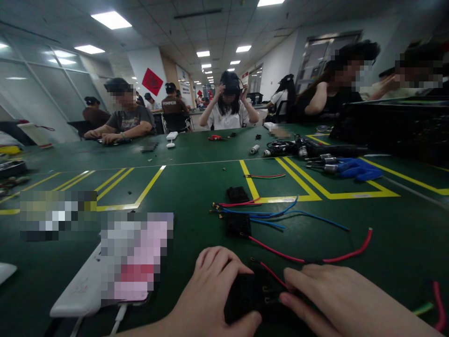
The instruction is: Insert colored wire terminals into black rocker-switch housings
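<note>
My left hand is closed around a black plastic housing on the green table, fingers over its far side and thumb along its near edge. Just to the right, my right hand pinches a short red wire between thumb and fingers. The wire's metal-tipped end points left above the housing. Small brass-coloured terminals show between the two hands, beside the housing. Past my hands lie two more black plastic pieces, with blue wires and a longer red wire beside them.
At left, a white power bank and a pink-screened phone lie with a white cable. Blue-handled tools and black cabled tools are at far right. Yellow tape marks the table. People sit across and beside it.
</note>
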Available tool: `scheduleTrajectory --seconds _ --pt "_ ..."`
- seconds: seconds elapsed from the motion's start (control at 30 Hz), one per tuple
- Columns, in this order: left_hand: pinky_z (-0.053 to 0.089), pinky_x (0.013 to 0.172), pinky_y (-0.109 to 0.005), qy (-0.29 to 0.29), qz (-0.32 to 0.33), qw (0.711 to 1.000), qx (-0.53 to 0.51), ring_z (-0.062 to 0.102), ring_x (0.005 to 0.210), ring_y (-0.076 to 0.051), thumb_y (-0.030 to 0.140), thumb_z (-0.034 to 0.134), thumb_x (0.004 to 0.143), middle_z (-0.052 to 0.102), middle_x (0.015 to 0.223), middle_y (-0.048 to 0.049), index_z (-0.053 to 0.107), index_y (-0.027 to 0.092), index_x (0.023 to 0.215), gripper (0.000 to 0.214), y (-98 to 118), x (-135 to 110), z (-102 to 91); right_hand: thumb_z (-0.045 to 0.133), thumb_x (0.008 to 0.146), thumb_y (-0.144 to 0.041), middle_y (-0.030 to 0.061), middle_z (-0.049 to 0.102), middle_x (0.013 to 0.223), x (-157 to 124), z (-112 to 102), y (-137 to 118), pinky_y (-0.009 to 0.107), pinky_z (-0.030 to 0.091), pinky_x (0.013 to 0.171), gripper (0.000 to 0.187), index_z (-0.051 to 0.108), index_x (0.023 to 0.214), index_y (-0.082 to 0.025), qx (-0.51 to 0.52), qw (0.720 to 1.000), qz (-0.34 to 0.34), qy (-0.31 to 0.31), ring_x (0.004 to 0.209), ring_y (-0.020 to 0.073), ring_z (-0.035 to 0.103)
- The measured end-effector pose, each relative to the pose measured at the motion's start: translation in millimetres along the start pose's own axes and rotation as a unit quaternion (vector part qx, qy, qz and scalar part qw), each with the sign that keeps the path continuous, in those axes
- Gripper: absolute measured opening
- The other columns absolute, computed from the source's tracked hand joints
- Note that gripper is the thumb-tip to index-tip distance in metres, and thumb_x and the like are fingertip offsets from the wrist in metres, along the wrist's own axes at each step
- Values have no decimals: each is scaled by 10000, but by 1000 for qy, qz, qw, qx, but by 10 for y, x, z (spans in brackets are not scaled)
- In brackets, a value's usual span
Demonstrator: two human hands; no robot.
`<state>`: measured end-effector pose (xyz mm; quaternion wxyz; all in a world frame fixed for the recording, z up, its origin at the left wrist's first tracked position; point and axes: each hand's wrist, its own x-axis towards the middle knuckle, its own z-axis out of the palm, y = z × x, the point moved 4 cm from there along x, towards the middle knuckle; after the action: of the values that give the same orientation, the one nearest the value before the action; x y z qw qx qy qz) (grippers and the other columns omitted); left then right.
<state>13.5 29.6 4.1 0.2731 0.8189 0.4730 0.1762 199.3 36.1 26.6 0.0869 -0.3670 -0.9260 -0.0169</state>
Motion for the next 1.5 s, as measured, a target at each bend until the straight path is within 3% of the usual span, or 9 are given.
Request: scheduleTrajectory --seconds 0.1,0.33,0.53,0.73,1.07,1.3,1.5 --pt "372 997 -502 -3 -4 1000 1 490 1101 -307 148 721 669 577 1109 -65 585 197 1073 429 9 5 2 584 888 -188 -14 679 619 -4 19 11 264 505 452 112 627 795 -233 11 1000 7 -22 488 181 665" --pt "370 1001 -502 -4 -6 1000 11 486 1107 -307 134 731 652 572 1111 -64 592 193 1088 461 13 11 10 557 840 -145 5 731 715 -14 -22 18 317 554 484 108 626 814 -225 20 999 -13 37 549 209 696" --pt "371 997 -515 3 12 1000 12 486 1087 -307 179 725 660 567 1100 -56 583 213 1086 451 -19 2 36 582 834 -148 2 732 712 0 -38 17 314 559 471 98 614 789 -229 16 999 -16 32 547 209 696" --pt "368 1010 -511 -18 -16 1000 13 474 1115 -311 152 740 663 569 1118 -66 586 202 1083 450 18 14 4 595 849 -160 -28 698 651 17 -45 14 289 525 482 111 590 777 -244 24 1000 -3 6 516 193 674" --pt "373 1008 -507 -14 -11 1000 10 485 1120 -311 163 729 668 571 1120 -64 592 194 1099 454 5 13 5 550 882 -164 -28 689 671 16 -81 26 264 491 525 128 557 787 -249 48 998 -6 43 550 175 673" --pt "360 1016 -507 -22 -18 1000 12 480 1125 -313 148 748 663 574 1124 -74 598 185 1100 463 12 21 -12 653 806 -118 -38 697 672 44 -75 -10 285 524 502 137 594 815 -242 21 1000 -11 5 542 189 683" --pt "374 1005 -510 -16 -11 1000 13 482 1116 -311 169 732 674 573 1117 -64 587 213 1095 448 10 16 6 649 790 -110 -42 698 657 53 -49 -11 290 530 486 144 595 803 -243 13 1000 -21 17 516 190 678"
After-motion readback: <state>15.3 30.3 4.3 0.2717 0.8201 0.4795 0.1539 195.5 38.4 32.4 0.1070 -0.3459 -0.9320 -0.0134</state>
